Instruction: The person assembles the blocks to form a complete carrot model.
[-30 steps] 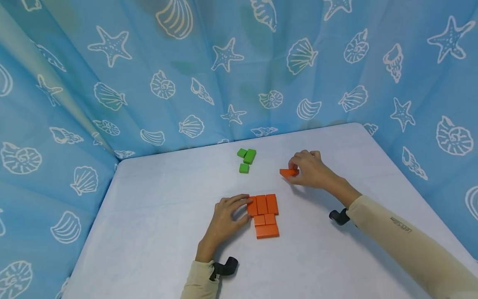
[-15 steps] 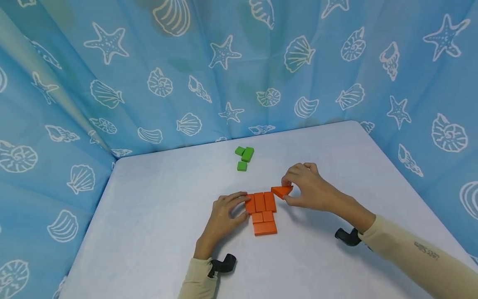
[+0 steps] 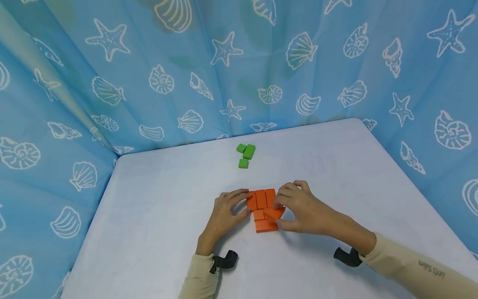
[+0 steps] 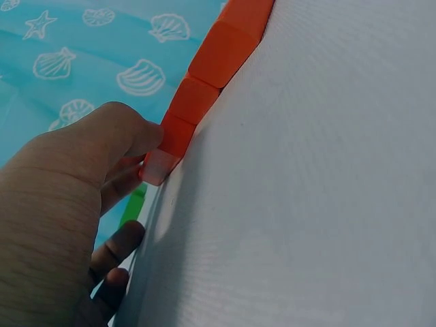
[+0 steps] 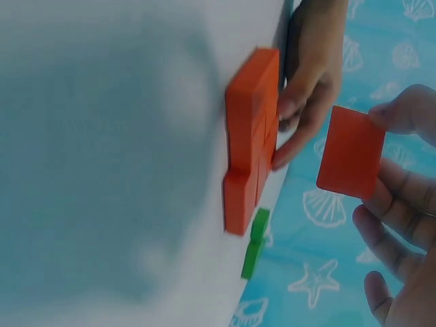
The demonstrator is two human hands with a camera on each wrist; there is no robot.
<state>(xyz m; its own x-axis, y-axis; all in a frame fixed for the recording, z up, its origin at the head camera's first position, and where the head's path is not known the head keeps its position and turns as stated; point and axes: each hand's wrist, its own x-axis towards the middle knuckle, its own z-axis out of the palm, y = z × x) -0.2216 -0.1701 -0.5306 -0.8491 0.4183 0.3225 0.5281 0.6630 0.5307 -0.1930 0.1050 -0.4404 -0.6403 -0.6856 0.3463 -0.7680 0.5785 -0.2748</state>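
A flat group of orange blocks (image 3: 261, 199) lies on the white table: three upright ones side by side, two small ones below, and a wide block (image 3: 266, 226) at the bottom. My left hand (image 3: 225, 214) rests at the group's left side, thumb and fingertips touching the leftmost block. Above the small blocks, my right hand (image 3: 306, 211) pinches an orange triangular block (image 3: 274, 213) between thumb and fingers. The right wrist view shows that block's rectangular face (image 5: 351, 153), held clear of the group. It partly hides the small blocks in the head view.
Three green blocks (image 3: 243, 163) lie farther back, beyond the orange group. The white-covered table (image 3: 160, 207) ends at a blue curtain (image 3: 149, 99) with shell and starfish prints, behind and along both sides. Black devices (image 3: 225, 260) sit on both wrists.
My right hand has carried the orange triangular block from the back right, leftward and nearer to me, over the orange group. My left hand has stayed beside the group.
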